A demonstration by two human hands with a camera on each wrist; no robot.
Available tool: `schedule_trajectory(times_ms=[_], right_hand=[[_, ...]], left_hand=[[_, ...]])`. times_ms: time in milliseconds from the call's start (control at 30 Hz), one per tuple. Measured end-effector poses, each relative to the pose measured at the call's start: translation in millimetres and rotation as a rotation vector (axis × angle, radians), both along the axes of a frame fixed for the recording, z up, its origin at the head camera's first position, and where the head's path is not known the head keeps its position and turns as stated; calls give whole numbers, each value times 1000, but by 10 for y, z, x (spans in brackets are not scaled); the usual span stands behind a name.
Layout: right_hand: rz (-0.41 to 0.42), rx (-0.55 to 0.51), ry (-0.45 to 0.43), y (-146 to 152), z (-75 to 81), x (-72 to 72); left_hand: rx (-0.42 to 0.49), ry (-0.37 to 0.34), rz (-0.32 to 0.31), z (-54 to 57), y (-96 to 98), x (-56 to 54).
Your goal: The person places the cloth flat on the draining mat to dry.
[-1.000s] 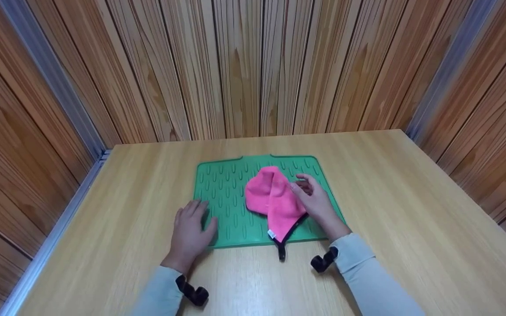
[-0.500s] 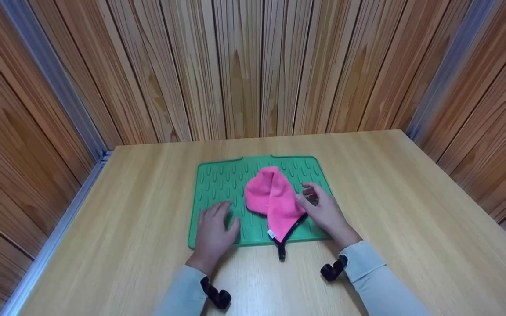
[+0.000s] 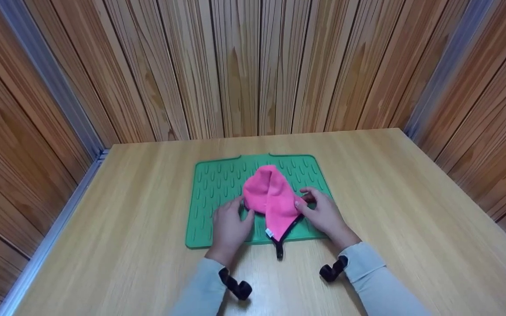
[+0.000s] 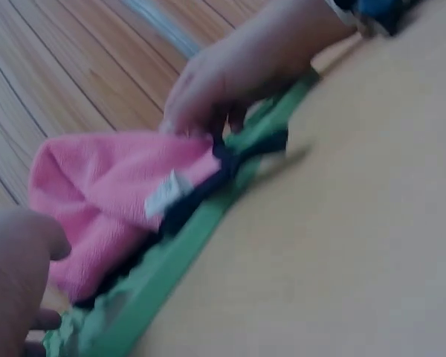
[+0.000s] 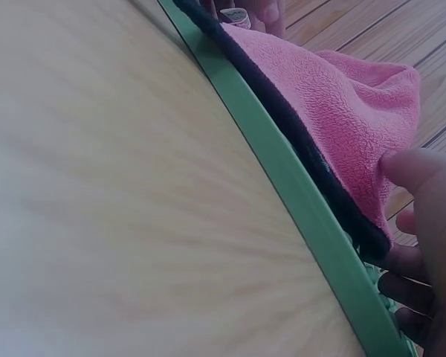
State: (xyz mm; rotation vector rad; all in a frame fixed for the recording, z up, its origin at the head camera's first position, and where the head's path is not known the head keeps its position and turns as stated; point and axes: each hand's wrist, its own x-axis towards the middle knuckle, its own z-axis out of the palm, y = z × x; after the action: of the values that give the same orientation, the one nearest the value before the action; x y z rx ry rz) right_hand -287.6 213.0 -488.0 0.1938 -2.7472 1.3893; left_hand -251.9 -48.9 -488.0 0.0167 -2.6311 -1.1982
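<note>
A pink plush hair-towel cap (image 3: pixel 272 195) with dark edging, a white tag and a dark loop lies folded on a green ribbed mat (image 3: pixel 204 219). My left hand (image 3: pixel 231 226) is at the cap's left edge, fingertips right beside the cloth and thumb spread apart. In the left wrist view that thumb overlaps the pink cloth (image 4: pixel 97 186). On the other side, my right hand (image 3: pixel 325 215) pinches the cap's right corner. Its thumb lies on top of the cloth, and the fingers (image 5: pixel 405 290) are bent below the dark edging (image 5: pixel 312 149).
The mat lies on a light wooden table (image 3: pixel 147 197). Wood-panelled walls (image 3: pixel 244 70) stand behind and at both sides, with metal strips in the corners. Each wrist wears a black band (image 3: pixel 237 287) with a small knob, over pale sleeves.
My left hand has moved right across the mat to the cap's left edge. The right hand has shifted slightly down along the cap's right side and closed on its corner.
</note>
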Motion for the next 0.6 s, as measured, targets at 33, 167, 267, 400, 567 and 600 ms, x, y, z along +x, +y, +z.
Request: schedule_trajectory(times_ms=[33,167,267,400,567,600], right_hand=[[-1,3,3,-2,-3,2],[2,30,59,-7,-31,13],[3,70,93,-6,-49,16],[4,96,93,-17,-51,16],[16,105,102,-38,-54,12],[16,110,103,-38,-56,12]], left_hand=[[8,8,0,3,28,-9],[23,14,16,-14,125,-54],[19,-10,46,-30,177,-75],[-3,-1,76,-44,213,-96],[-58,37,91,-55,237,-137],[-66,46,91,-54,241,-142]])
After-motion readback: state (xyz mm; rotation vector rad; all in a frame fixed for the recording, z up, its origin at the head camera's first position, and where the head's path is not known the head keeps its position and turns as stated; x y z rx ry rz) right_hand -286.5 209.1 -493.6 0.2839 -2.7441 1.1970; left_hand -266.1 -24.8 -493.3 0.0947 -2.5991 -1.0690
